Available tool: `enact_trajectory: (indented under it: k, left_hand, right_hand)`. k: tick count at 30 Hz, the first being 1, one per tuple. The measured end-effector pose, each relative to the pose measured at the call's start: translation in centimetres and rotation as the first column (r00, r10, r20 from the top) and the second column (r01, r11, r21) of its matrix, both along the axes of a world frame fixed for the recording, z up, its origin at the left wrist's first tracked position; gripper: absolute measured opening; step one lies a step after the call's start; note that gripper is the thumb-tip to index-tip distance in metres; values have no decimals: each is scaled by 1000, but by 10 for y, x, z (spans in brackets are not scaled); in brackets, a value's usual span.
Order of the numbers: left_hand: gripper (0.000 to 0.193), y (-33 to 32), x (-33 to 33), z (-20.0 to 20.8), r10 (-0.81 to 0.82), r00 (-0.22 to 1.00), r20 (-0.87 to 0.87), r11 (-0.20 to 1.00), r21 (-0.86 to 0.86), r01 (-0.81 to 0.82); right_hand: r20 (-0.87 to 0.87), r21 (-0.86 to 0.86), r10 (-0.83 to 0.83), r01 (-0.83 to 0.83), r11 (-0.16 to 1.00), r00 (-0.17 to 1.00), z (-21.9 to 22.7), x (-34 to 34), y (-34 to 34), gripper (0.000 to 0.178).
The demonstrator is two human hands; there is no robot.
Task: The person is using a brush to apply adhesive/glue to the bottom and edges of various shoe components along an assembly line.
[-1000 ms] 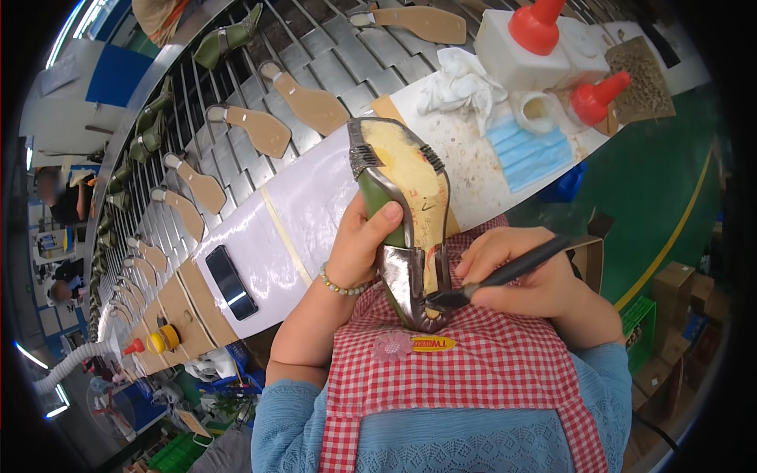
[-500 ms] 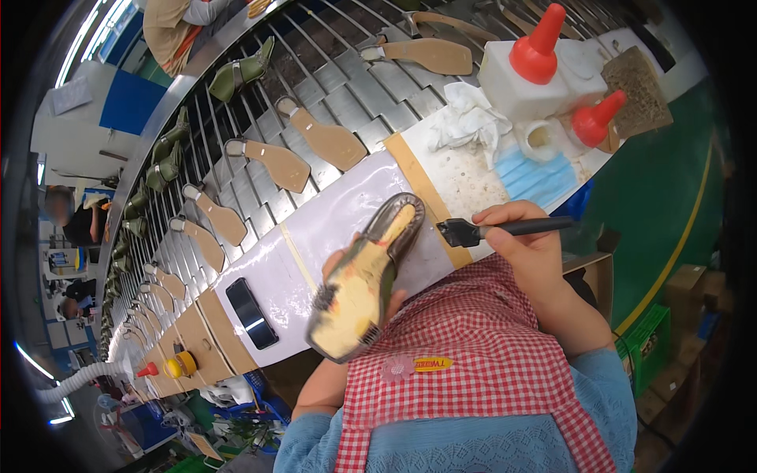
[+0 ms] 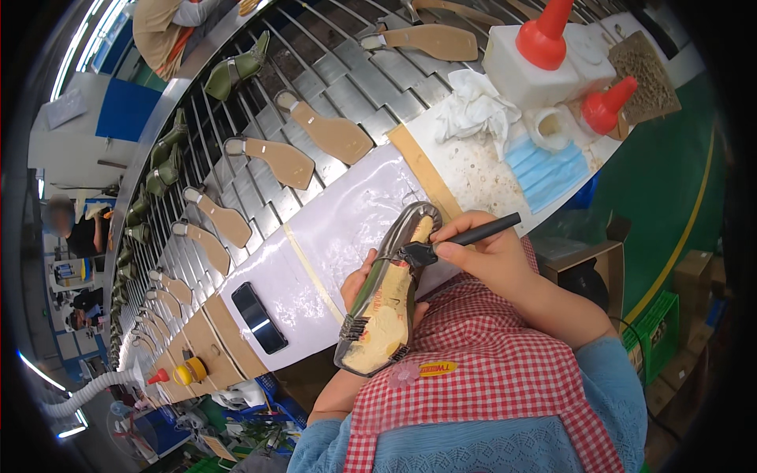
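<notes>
Where the head camera looks down, an olive-green and dark shoe (image 3: 386,311) is held underside up by the left hand (image 3: 358,281), which is wrapped around its middle from beneath and largely hidden by it; the broad end is turned toward the body. A black brush (image 3: 490,229) is pinched between the thumb and fingers of the right hand (image 3: 490,256), its flat head laid over the narrow part of the pale yellow underside; whether it is pressed there cannot be told. Beyond the left hand, the table (image 3: 359,213) is covered in glossy white, and a dark phone (image 3: 259,318) is laid to that hand's left. Beyond the right hand, a blue mask (image 3: 546,172), a crumpled white tissue (image 3: 478,110) and a white container (image 3: 512,75) with a red cap are gathered. Farther ahead of the left hand, tan insoles (image 3: 284,162) are spread across metal slats (image 3: 386,104).
</notes>
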State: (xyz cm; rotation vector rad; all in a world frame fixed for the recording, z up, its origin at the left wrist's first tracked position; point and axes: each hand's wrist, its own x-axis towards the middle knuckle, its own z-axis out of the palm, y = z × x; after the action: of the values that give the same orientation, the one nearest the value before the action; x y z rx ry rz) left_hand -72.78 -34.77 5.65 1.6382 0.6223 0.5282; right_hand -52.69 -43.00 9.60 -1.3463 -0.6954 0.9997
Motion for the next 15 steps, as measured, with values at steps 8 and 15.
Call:
enact_trajectory:
  k: [8,15]
  left_hand:
    - [95,3,-6,-1,20,998,-67,979,206,-6]
    - [96,7,-6,6,7,970,-243,915,392,92]
  right_hand:
    - [558,113,-154,110,988,815,7,1,5,12]
    - [396,100,-29,-11,995,918,13,-5,4,13]
